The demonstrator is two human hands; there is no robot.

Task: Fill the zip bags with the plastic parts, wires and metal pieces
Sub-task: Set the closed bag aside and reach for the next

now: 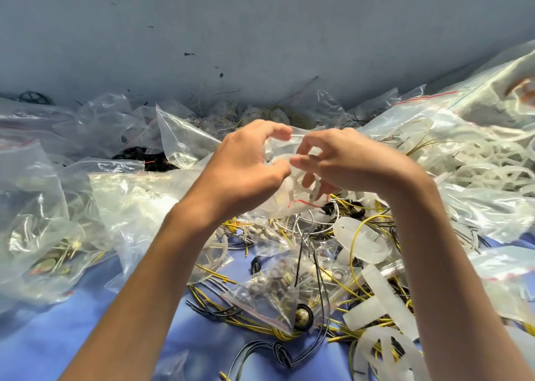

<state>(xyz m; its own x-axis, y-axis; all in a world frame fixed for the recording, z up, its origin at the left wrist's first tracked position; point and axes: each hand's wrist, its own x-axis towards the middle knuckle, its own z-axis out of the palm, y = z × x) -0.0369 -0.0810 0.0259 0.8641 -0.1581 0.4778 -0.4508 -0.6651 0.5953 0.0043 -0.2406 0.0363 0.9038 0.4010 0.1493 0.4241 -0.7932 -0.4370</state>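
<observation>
- Head view: we look down along 2 bare forearms that reach out over a blue table (86,322) heaped with clear bags and loose parts. A grey-blue wall stands behind.
- Done so far: we judge the job to be partway along. Many filled bags (43,236) lie at the left and along the back. A large bag of white wheels (477,160) lies at the right. A small bag of metal pieces (269,291) lies in the middle, near us.
- Left to do: loose yellow wires (359,265), grey and black wires (260,354) and frosted white plastic parts (376,294) lie unbagged across the lower right of the table.
- Where the zip bag (289,204) is: it is held up in the centre, between both hands and above the pile.
- The left hand (246,160) pinches the bag's upper edge between thumb and forefinger.
- The right hand (347,160) grips the bag from the other side, its fingers (304,160) curled onto it.
- How the bag looks: it is thin, clear and crumpled, with a red line along its zip edge. A white spoked plastic part (304,178) shows through it. We cannot tell whether the mouth is open or pressed closed.
</observation>
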